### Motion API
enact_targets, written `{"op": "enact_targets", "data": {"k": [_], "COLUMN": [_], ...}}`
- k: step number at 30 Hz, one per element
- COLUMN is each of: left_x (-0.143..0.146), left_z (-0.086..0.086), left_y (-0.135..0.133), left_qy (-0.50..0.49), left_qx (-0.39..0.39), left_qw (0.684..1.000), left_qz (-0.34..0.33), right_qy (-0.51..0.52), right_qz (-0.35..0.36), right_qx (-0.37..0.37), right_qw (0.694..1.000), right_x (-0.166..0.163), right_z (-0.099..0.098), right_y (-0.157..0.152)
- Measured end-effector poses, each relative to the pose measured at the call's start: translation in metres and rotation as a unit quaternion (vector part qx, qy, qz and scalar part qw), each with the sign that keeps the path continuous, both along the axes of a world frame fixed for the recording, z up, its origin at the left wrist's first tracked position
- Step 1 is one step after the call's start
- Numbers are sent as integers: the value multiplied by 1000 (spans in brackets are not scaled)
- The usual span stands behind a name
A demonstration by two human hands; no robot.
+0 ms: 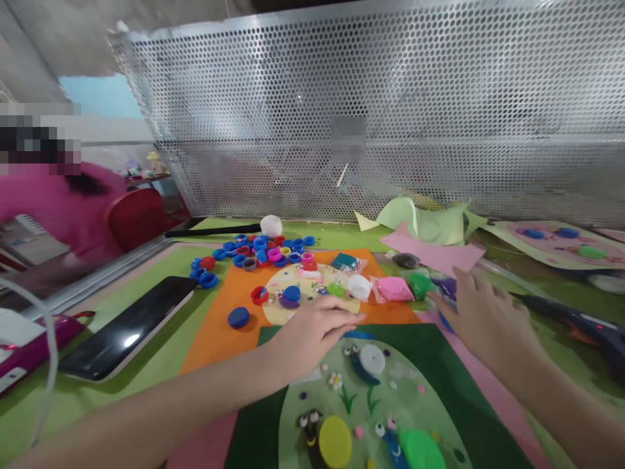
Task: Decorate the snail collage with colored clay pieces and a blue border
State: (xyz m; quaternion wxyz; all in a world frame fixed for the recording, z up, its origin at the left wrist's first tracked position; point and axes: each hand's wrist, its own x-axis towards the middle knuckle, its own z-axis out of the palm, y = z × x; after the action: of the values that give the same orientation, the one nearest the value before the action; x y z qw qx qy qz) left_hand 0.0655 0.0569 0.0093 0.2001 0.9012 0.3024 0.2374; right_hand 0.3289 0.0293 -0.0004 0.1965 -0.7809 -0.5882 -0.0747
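My left hand reaches over the far edge of the dark green card, its fingers stretched out, holding nothing I can see. On that card, a pale green oval carries clay snails with bottle-cap shells: a yellow cap, a green cap and a white cap. My right hand is open on the right, fingers spread beside a purple clay packet. Left of it lie green, pink and white clay packets.
An orange card with a yellow oval picture lies behind. Several bottle caps are heaped at the back left. A phone lies left, a glue gun right. A perforated metal panel stands behind. A person in pink sits left.
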Motion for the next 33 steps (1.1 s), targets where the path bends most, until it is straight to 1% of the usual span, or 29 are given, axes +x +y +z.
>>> {"op": "enact_targets", "data": {"k": [1,2,3,4,5,6,7,8,9,11,14,17,19,22,26,33], "left_x": [0,0,0,1,1,2,2,2,2,2,0,-2,-3,-4,-6,-10], "left_z": [-1,-3,-4,-5,-6,-6,-6,-6,-6,-6,-7,-9,-11,-13,-15,-23], "left_y": [0,1,1,1,0,0,-1,-2,-4,-6,-5,2,7,13,15,16], "left_qy": [2,5,9,13,18,21,24,27,29,33,39,30,31,55,60,56], "left_qx": [3,6,9,12,16,20,24,29,39,68,100,70,36,-2,-28,-50], "left_qw": [1000,1000,1000,1000,1000,999,999,999,999,997,994,997,999,997,996,996], "left_qz": [3,7,12,14,15,13,9,3,-2,-10,-3,7,-15,-54,-50,-49], "right_qy": [-55,-82,-68,-20,46,112,167,200,222,250,263,255,255,261,258,137], "right_qz": [20,60,114,171,228,271,305,334,347,362,347,315,309,324,345,407], "right_qx": [48,83,92,74,30,-28,-67,-93,-105,-117,-115,-96,-91,-93,-91,-77], "right_qw": [997,991,987,982,972,956,935,916,905,890,893,909,912,905,898,900], "right_x": [-8,-17,-27,-38,-49,-60,-69,-77,-83,-90,-86,-70,-60,-51,-49,-44], "right_z": [3,6,9,12,14,16,17,18,18,19,19,16,10,-1,-12,-16], "right_y": [-3,-5,-8,-10,-12,-14,-15,-16,-16,-15,-9,-3,-2,-4,-5,-7]}}
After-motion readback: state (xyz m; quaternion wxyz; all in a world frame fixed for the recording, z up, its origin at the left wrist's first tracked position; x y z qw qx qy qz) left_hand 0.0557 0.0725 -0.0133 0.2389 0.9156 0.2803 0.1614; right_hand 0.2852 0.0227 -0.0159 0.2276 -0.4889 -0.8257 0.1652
